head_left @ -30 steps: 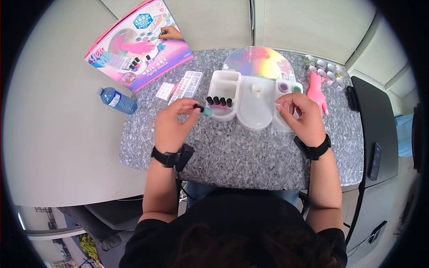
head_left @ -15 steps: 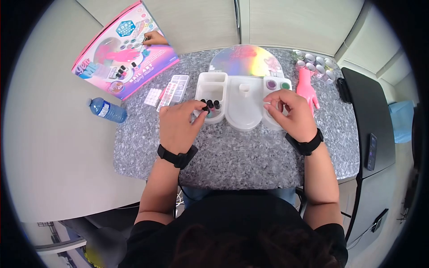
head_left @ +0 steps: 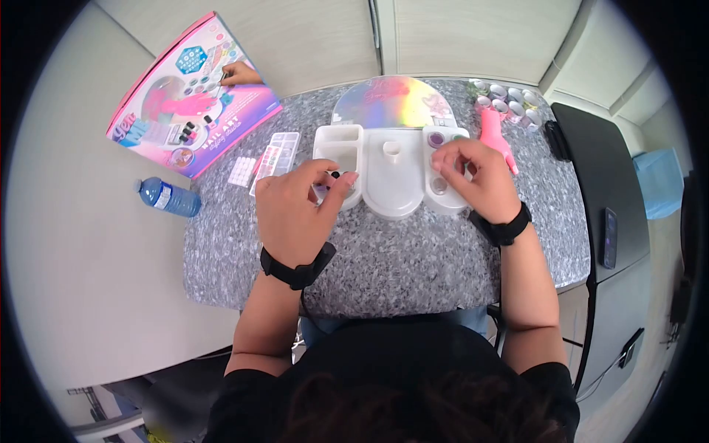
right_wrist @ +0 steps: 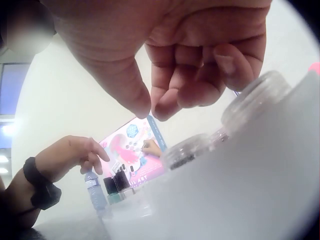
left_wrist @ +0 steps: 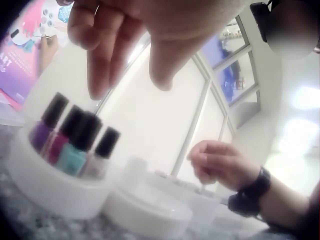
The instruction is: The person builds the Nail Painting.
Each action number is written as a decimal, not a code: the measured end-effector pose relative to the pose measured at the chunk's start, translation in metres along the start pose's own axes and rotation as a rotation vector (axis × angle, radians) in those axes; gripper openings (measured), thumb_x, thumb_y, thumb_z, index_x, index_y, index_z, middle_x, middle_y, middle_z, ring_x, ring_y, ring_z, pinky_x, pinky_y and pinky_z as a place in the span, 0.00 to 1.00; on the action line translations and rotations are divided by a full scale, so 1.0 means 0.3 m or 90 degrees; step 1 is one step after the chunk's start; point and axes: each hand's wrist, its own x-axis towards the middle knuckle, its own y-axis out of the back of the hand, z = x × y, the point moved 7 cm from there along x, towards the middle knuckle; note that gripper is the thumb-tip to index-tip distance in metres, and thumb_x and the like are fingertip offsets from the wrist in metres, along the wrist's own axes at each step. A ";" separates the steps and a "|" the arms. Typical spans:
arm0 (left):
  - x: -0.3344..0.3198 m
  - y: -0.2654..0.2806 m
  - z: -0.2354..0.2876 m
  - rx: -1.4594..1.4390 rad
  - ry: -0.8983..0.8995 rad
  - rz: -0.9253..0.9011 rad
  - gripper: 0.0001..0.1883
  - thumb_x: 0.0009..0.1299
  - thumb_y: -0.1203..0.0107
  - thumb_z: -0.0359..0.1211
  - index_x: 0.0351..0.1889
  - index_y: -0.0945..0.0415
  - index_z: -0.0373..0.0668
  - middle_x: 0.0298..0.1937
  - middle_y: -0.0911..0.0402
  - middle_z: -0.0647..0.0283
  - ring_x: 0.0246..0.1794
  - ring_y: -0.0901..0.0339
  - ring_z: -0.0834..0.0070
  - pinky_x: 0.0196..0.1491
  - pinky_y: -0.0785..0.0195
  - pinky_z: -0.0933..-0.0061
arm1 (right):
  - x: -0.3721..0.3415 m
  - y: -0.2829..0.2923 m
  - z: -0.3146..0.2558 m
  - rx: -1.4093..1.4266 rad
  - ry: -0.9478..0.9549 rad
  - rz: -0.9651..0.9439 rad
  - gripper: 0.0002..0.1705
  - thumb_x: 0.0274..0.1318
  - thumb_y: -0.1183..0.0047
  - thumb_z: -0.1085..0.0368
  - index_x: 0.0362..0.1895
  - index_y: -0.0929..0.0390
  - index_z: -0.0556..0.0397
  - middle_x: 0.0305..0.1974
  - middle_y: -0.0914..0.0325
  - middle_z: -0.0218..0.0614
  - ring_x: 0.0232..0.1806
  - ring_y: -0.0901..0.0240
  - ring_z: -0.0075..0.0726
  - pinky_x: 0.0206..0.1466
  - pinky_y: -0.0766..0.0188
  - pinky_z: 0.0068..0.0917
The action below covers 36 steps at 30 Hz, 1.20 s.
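Several nail polish bottles (left_wrist: 72,160) with black caps stand in the rounded end of a white compartment tray (left_wrist: 55,195); purple, magenta, teal and pale ones show. Just over their caps is my left hand (head_left: 295,210), its thumb and fingers apart with nothing between them. In the head view it hides most of the bottles. My right hand (head_left: 484,177) hovers at the right-hand white holder (head_left: 445,199), fingers loosely curled and no object in them. Small clear glitter pots (right_wrist: 255,100) sit in that holder below the right fingers, one purple pot (head_left: 437,139) farther back.
Between the holders lies a white base (head_left: 394,192) before a shiny holographic backboard (head_left: 391,103). A pink model hand (head_left: 493,133) and several small cups (head_left: 515,96) stand at right. To the left are bead cases (head_left: 284,144), the nail art box (head_left: 196,103) and a water bottle (head_left: 170,198).
My left hand carried the teal nail polish bottle to the tray, set it among the others and let go. The right hand stays by its holder. The head view has shifted.
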 end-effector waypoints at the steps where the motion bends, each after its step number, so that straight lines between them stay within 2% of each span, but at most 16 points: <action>1: 0.017 -0.011 0.001 -0.057 -0.012 -0.003 0.10 0.72 0.28 0.39 0.44 0.11 0.44 0.29 0.09 0.65 0.23 0.20 0.73 0.36 0.29 0.69 | 0.014 0.028 0.009 0.001 -0.018 0.023 0.10 0.64 0.31 0.67 0.48 0.12 0.52 0.34 0.18 0.29 0.31 0.28 0.24 0.37 0.30 0.26; 5: 0.054 -0.003 0.004 -0.104 -0.054 0.034 0.09 0.75 0.31 0.37 0.46 0.11 0.43 0.31 0.09 0.64 0.24 0.18 0.72 0.35 0.29 0.72 | 0.122 0.173 0.107 -0.085 -0.027 0.109 0.15 0.68 0.35 0.60 0.54 0.12 0.53 0.37 0.17 0.31 0.39 0.24 0.27 0.47 0.27 0.28; 6: 0.046 -0.009 -0.011 -0.150 -0.035 0.035 0.09 0.76 0.33 0.38 0.46 0.12 0.44 0.31 0.09 0.65 0.25 0.18 0.73 0.41 0.32 0.68 | 0.155 0.209 0.142 -0.137 -0.092 0.063 0.19 0.69 0.37 0.57 0.58 0.13 0.51 0.42 0.13 0.38 0.47 0.18 0.40 0.53 0.24 0.34; 8: 0.029 -0.016 -0.027 -0.200 -0.015 0.038 0.09 0.77 0.35 0.40 0.45 0.12 0.45 0.30 0.10 0.67 0.26 0.18 0.73 0.46 0.36 0.64 | 0.249 0.271 0.286 -0.301 -0.077 0.003 0.21 0.70 0.42 0.55 0.62 0.14 0.47 0.51 0.11 0.47 0.55 0.16 0.54 0.60 0.22 0.43; 12: 0.000 -0.022 -0.029 -0.143 -0.067 0.046 0.11 0.81 0.41 0.40 0.47 0.12 0.46 0.33 0.09 0.68 0.31 0.15 0.74 0.50 0.37 0.65 | 0.401 0.334 0.485 -0.415 -0.185 -0.002 0.21 0.70 0.46 0.58 0.63 0.13 0.42 0.56 0.11 0.48 0.58 0.15 0.52 0.66 0.22 0.42; 14: -0.006 -0.031 -0.040 -0.155 -0.068 0.044 0.12 0.82 0.43 0.40 0.47 0.12 0.46 0.34 0.08 0.69 0.32 0.15 0.74 0.52 0.38 0.65 | 0.454 0.343 0.569 -0.596 -0.262 -0.053 0.23 0.68 0.49 0.57 0.63 0.13 0.36 0.59 0.12 0.51 0.63 0.17 0.59 0.69 0.22 0.48; 16: -0.008 -0.050 -0.056 -0.144 -0.049 0.008 0.20 0.88 0.53 0.45 0.50 0.11 0.44 0.35 0.07 0.66 0.32 0.22 0.73 0.54 0.36 0.65 | 0.485 0.353 0.580 -0.623 -0.280 0.023 0.23 0.67 0.49 0.54 0.61 0.12 0.36 0.57 0.11 0.49 0.62 0.17 0.60 0.69 0.22 0.52; 18: -0.012 -0.065 -0.084 -0.193 -0.044 0.014 0.24 0.88 0.56 0.47 0.50 0.11 0.43 0.35 0.08 0.65 0.33 0.22 0.73 0.55 0.36 0.65 | 0.492 0.347 0.596 -0.589 -0.430 -0.004 0.22 0.69 0.48 0.53 0.63 0.12 0.31 0.63 0.13 0.41 0.71 0.26 0.64 0.74 0.26 0.51; 21: -0.013 -0.066 -0.095 -0.263 -0.046 0.022 0.30 0.90 0.63 0.51 0.50 0.11 0.40 0.35 0.08 0.63 0.34 0.22 0.74 0.56 0.37 0.64 | 0.549 0.342 0.744 -0.576 -0.452 -0.026 0.24 0.69 0.47 0.53 0.63 0.12 0.41 0.66 0.15 0.48 0.71 0.23 0.63 0.73 0.25 0.53; 23: -0.013 -0.063 -0.093 -0.283 -0.055 0.030 0.34 0.90 0.66 0.53 0.50 0.11 0.38 0.34 0.08 0.62 0.34 0.23 0.75 0.56 0.37 0.64 | 0.548 0.336 0.749 -0.584 -0.474 -0.053 0.27 0.70 0.48 0.51 0.63 0.13 0.52 0.67 0.18 0.54 0.70 0.20 0.61 0.73 0.25 0.53; 24: -0.014 -0.061 -0.090 -0.278 -0.063 0.033 0.36 0.90 0.68 0.55 0.50 0.11 0.38 0.34 0.09 0.62 0.34 0.23 0.75 0.56 0.37 0.64 | 0.548 0.342 0.745 -0.586 -0.474 -0.054 0.27 0.70 0.48 0.51 0.63 0.13 0.52 0.67 0.18 0.54 0.70 0.20 0.61 0.73 0.25 0.53; 27: -0.017 -0.053 -0.082 -0.272 -0.071 0.030 0.39 0.89 0.69 0.58 0.49 0.11 0.38 0.34 0.09 0.62 0.33 0.22 0.75 0.55 0.37 0.63 | 0.565 0.356 0.702 -0.578 -0.413 -0.012 0.25 0.70 0.48 0.51 0.60 0.11 0.52 0.61 0.14 0.56 0.66 0.18 0.59 0.71 0.23 0.50; 28: -0.018 -0.054 -0.079 -0.271 -0.074 0.022 0.40 0.89 0.69 0.60 0.49 0.11 0.37 0.34 0.09 0.62 0.32 0.22 0.75 0.55 0.37 0.63 | 0.567 0.357 0.633 -0.541 -0.330 -0.001 0.24 0.70 0.48 0.52 0.57 0.11 0.54 0.57 0.13 0.57 0.62 0.15 0.59 0.68 0.22 0.49; 32: -0.029 -0.066 -0.067 -0.296 -0.099 0.012 0.41 0.88 0.69 0.62 0.49 0.12 0.37 0.35 0.09 0.60 0.31 0.22 0.74 0.50 0.35 0.67 | 0.422 0.294 0.177 -0.321 -0.089 0.071 0.20 0.66 0.47 0.61 0.50 0.10 0.60 0.40 0.11 0.58 0.43 0.12 0.55 0.52 0.19 0.45; 34: -0.046 -0.114 -0.087 -0.611 0.021 -0.036 0.43 0.88 0.70 0.64 0.50 0.12 0.37 0.35 0.10 0.59 0.30 0.23 0.75 0.43 0.34 0.72 | 0.259 0.212 -0.106 -0.294 0.045 0.022 0.18 0.66 0.47 0.65 0.50 0.11 0.63 0.39 0.11 0.56 0.41 0.13 0.55 0.51 0.19 0.41; 36: -0.055 -0.137 -0.103 -0.673 0.036 -0.092 0.41 0.88 0.68 0.62 0.51 0.12 0.36 0.35 0.11 0.59 0.30 0.23 0.77 0.39 0.35 0.74 | 0.104 0.127 -0.270 -0.246 0.093 -0.061 0.14 0.66 0.44 0.68 0.48 0.10 0.59 0.44 0.11 0.52 0.48 0.16 0.55 0.57 0.20 0.44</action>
